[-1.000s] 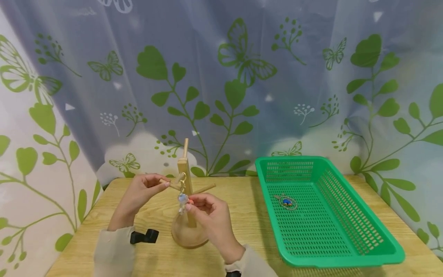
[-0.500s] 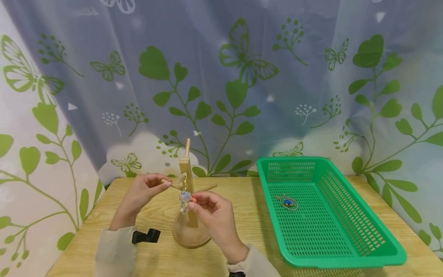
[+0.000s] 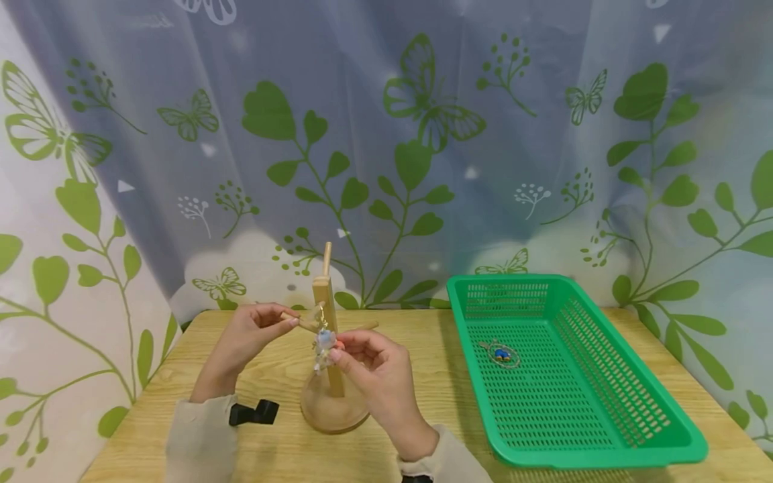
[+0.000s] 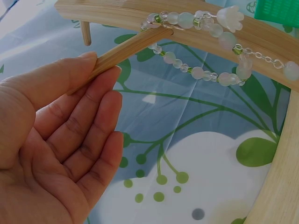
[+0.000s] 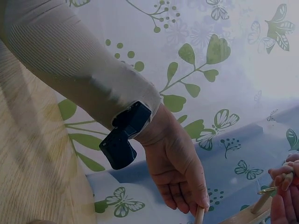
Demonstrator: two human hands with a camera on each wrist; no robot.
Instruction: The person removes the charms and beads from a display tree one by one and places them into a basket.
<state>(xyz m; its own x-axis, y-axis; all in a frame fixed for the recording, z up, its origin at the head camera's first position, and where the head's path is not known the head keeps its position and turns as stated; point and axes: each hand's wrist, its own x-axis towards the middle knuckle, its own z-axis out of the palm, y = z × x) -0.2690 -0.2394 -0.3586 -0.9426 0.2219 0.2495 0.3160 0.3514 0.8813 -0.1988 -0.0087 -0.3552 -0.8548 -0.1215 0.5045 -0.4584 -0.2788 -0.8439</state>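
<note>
My left hand (image 3: 260, 332) pinches the tip of a wooden peg (image 4: 126, 51) between thumb and index finger, with the other fingers loosely bent. That peg juts from the post (image 3: 323, 293) of a wooden stand. Around the peg's base hangs a beaded bracelet (image 4: 224, 77) in pale green, pink and clear, with a white flower charm (image 4: 231, 18). My right hand (image 3: 377, 379) pinches a small charm (image 3: 325, 340), pale blue and whitish with a coral part, hanging below a gold clasp (image 3: 322, 315) in front of the post. Fingers partly hide the charm.
On the right stands a green perforated basket (image 3: 655, 376), holding a ring-shaped trinket (image 3: 502, 353) with a blue piece. The stand's round base (image 3: 329, 412) rests on the wooden table (image 3: 272, 376). A printed curtain (image 3: 362, 168) hangs behind.
My right hand has shifted slightly with the charm, which has risen a little and turned beside the peg. The left hand keeps its hold on the peg tip.
</note>
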